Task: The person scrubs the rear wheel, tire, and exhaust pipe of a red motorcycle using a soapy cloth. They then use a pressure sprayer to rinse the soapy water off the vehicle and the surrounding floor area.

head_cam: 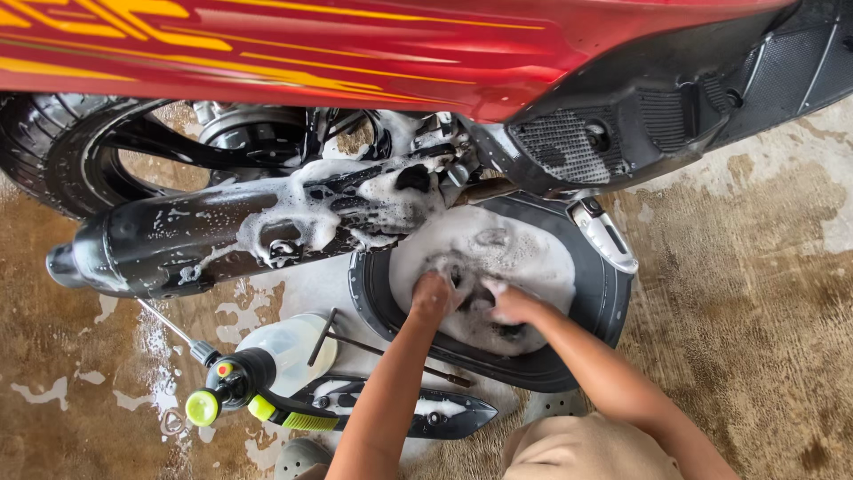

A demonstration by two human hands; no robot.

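My left hand [433, 296] is bunched into a loose fist and pressed into the foam on the engine cover [498, 267], knuckles up; whether it grips a rag or sponge I cannot tell, the suds hide the palm. My right hand [508, 302] sits just beside it, fingers curled down onto the same soapy face, thumb toward the left hand. Both are wet with lather and touching the cover near its middle, where a dark patch shows through the white.

I judge I am in the scrubbing step: the cover is thickly soaped, but its black rim [613, 302] is mostly bare of foam. The next move, as I read it, calls for working outward from the centre to that rim with firm, small strokes, keeping clear of the silver footpeg [604, 233] at the upper right.

Beyond the hands, the exhaust [178, 236] runs left, streaked with suds, thickest at its bracket. Behind it are the rear wheel [62, 156] and, above everything, the red body panel [355, 53] with yellow stripes. On the wet concrete floor [746, 293] near my left forearm lie a spray bottle [284, 351] with a black head and green knobs, a green brush [298, 416], and a loose black panel [435, 416] with foam on it.
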